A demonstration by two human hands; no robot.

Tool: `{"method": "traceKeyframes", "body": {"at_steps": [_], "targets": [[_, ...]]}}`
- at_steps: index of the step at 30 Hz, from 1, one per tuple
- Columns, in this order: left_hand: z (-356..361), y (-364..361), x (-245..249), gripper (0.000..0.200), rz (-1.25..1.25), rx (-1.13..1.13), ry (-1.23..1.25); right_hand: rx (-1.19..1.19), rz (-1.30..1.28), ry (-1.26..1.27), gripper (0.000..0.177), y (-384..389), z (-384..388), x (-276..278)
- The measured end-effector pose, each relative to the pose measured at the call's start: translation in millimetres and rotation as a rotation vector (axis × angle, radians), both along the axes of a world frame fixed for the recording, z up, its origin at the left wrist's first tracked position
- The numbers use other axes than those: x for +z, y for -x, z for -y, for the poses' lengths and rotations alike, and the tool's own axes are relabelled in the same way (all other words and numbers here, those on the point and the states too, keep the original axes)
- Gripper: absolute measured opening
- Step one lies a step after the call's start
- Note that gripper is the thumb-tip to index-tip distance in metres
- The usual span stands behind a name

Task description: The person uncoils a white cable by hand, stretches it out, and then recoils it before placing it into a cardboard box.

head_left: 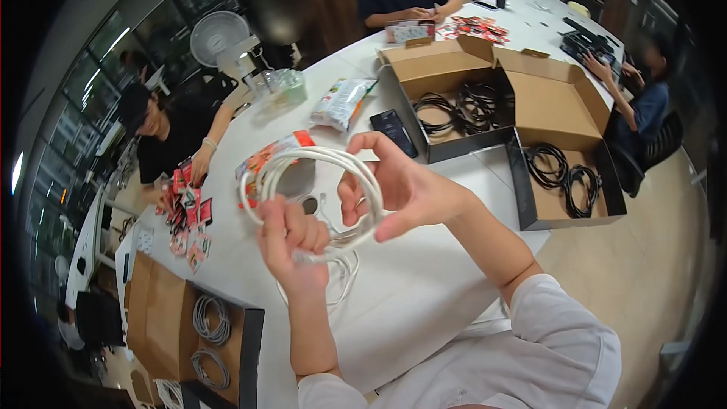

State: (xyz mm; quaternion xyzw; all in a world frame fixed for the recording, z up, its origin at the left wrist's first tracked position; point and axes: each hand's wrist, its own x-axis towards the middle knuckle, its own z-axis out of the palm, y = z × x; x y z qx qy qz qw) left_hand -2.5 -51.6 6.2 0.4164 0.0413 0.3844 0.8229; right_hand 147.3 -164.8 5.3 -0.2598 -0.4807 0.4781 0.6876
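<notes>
A coil of white cable (319,153) is held up over the white table in several loops. My left hand (294,241) is closed round the lower left of the coil. At the coil's right side is my right hand (405,189), its thumb and fingers curved apart around the loops, with the thumb near the lower right edge. More white cable (350,276) hangs or lies below the coil; which of the two I cannot tell. Behind the coil are an orange and white packet (303,138) and a dark round object (310,204).
Open boxes with black cables (466,148) (530,216) stand right; another with grey cables (254,348) is lower left. A phone (394,133) and a snack bag (341,104) lie beyond my hands. People sit left, across and right, near red packets (189,208) and a fan (219,39).
</notes>
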Motion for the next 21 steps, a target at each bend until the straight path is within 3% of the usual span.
{"method": "traceKeyframes", "body": {"at_steps": [5,8,14,17,21], "targets": [[5,-3,-1,0.030,-0.010,0.066,-0.095,0.057,0.100,0.070,0.064,-7,10,14],[12,-3,3,0.028,-0.052,0.147,-0.123,-0.074,0.152,0.132,0.030,-5,11,17],[19,-7,-7,0.019,-0.045,0.223,-0.319,-0.417,0.251,0.122,0.017,-4,-9,-6],[23,-9,-9,0.018,-0.025,0.207,-0.356,-0.663,0.417,0.116,0.012,4,-12,-8],[17,-8,-18,0.022,0.018,0.121,-0.363,-0.763,0.549,0.123,0.013,5,-13,-5]]}}
